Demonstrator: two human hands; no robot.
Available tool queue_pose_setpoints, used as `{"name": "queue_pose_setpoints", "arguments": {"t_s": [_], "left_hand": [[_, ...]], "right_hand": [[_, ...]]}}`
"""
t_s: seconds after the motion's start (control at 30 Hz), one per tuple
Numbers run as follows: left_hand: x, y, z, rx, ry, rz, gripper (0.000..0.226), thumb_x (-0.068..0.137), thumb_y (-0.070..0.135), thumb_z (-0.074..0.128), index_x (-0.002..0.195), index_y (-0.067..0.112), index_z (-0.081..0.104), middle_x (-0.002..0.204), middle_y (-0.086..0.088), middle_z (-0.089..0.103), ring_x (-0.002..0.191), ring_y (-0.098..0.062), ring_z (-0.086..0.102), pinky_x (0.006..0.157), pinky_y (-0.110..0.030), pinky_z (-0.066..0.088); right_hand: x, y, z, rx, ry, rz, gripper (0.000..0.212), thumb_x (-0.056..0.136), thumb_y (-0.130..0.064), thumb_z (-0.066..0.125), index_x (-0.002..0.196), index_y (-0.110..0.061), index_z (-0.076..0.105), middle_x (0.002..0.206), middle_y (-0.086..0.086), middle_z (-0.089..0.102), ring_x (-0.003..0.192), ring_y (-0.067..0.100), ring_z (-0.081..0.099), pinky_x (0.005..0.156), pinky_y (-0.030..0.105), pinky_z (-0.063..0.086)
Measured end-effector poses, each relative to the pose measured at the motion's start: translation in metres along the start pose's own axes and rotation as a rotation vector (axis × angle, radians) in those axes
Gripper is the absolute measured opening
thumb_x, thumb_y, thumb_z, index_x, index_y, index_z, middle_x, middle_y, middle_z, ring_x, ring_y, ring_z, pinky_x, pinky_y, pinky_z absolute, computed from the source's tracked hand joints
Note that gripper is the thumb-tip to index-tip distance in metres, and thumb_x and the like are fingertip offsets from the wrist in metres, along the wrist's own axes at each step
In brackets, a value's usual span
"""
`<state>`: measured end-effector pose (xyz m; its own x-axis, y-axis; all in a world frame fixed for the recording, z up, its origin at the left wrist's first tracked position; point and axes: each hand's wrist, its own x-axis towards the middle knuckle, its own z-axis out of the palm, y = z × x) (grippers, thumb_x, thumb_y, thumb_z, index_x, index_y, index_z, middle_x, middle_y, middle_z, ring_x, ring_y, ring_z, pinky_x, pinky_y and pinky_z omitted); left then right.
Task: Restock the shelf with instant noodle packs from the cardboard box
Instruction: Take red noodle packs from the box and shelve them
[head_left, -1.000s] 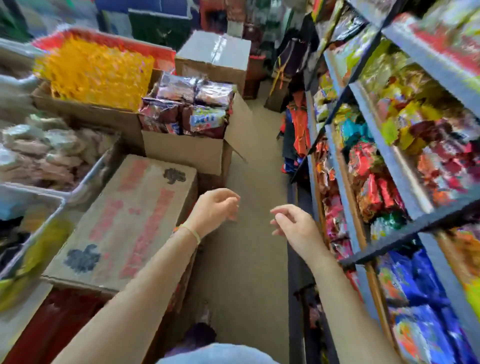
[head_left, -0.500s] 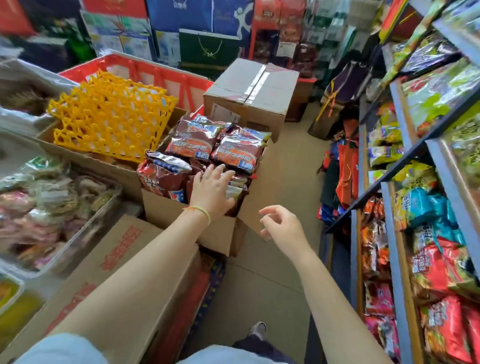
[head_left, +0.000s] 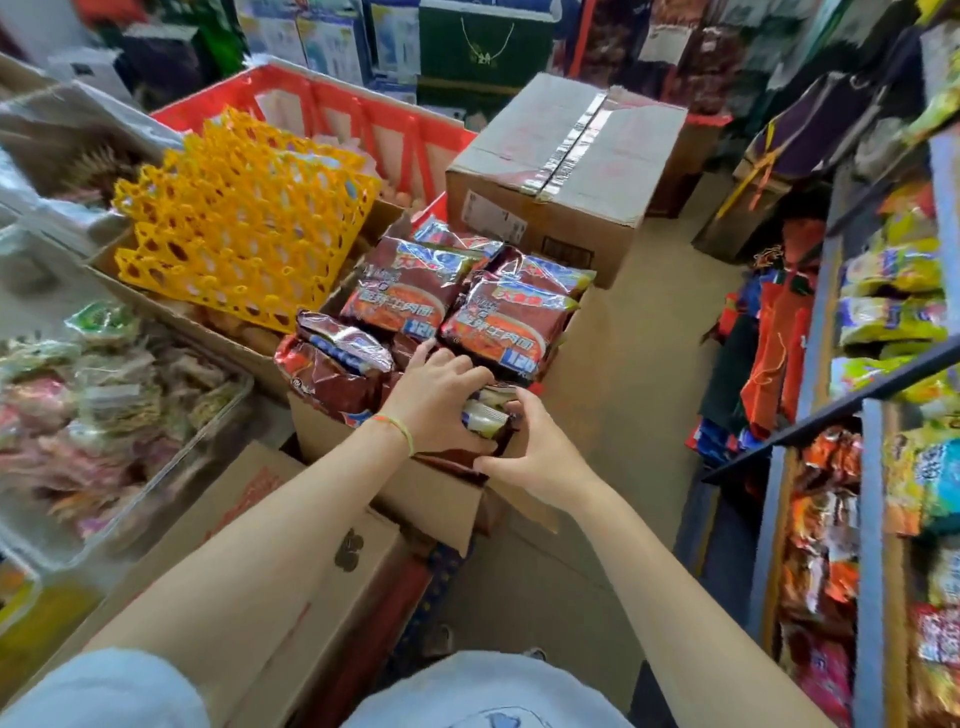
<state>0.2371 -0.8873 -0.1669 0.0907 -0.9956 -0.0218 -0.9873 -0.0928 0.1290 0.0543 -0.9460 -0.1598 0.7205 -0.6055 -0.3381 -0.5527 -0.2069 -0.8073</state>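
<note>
An open cardboard box in the middle holds several dark red instant noodle packs. My left hand lies over a noodle pack at the box's near right corner, fingers curled over its top. My right hand grips the same pack from the right side, thumb and fingers round its edge. That pack is mostly hidden by both hands. The metal shelf with colourful packs runs along the right.
A taped closed box stands behind the open one. Yellow egg trays sit in a carton at left, before a red crate. A closed carton lies under my left forearm. Bagged goods fill a clear bin.
Both hands have moved forward from the aisle into the open box. The left hand reached the packs first, then the right hand joined it on the near-corner pack. The view tilted toward the box.
</note>
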Motion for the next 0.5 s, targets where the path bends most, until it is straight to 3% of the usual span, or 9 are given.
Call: {"name": "queue_pose_setpoints", "arguments": {"t_s": [0.13,0.3,0.4,0.5], "left_hand": [[-0.003,-0.009,0.004,-0.078,0.15,0.058,0.061,0.068,0.064,0.061,0.117,0.027,0.06,0.102,0.003,0.06,0.097,-0.026,0.052,0.102,-0.044,0.034],[-0.004,-0.013,0.002,-0.156,0.251,0.129,0.054,0.064,0.059,0.063,0.107,0.027,0.063,0.093,0.006,0.06,0.089,-0.024,0.051,0.095,-0.04,0.035],[-0.008,-0.015,-0.005,-0.181,0.3,0.161,0.052,0.065,0.06,0.064,0.106,0.028,0.063,0.091,0.007,0.059,0.088,-0.022,0.05,0.095,-0.04,0.035],[-0.012,-0.017,-0.017,-0.205,0.354,0.188,0.048,0.066,0.057,0.065,0.103,0.027,0.065,0.089,0.008,0.06,0.087,-0.022,0.051,0.093,-0.04,0.035]], "right_hand": [[0.008,0.003,0.014,-0.037,0.064,0.017,0.102,0.068,-0.044,0.088,0.15,-0.031,0.029,0.148,-0.011,0.041,0.135,0.008,0.037,0.112,0.034,0.039],[0.016,-0.005,0.035,-0.137,0.179,0.028,0.103,0.059,-0.053,0.089,0.144,-0.032,0.034,0.135,-0.013,0.047,0.131,0.013,0.031,0.11,0.046,0.041],[0.02,-0.008,0.046,-0.132,0.271,0.036,0.104,0.054,-0.062,0.087,0.14,-0.031,0.037,0.131,-0.012,0.048,0.129,0.015,0.033,0.109,0.048,0.04],[0.022,-0.017,0.051,-0.047,0.307,0.021,0.098,0.053,-0.055,0.09,0.133,-0.032,0.04,0.128,-0.009,0.049,0.124,0.016,0.045,0.104,0.041,0.046]]}}
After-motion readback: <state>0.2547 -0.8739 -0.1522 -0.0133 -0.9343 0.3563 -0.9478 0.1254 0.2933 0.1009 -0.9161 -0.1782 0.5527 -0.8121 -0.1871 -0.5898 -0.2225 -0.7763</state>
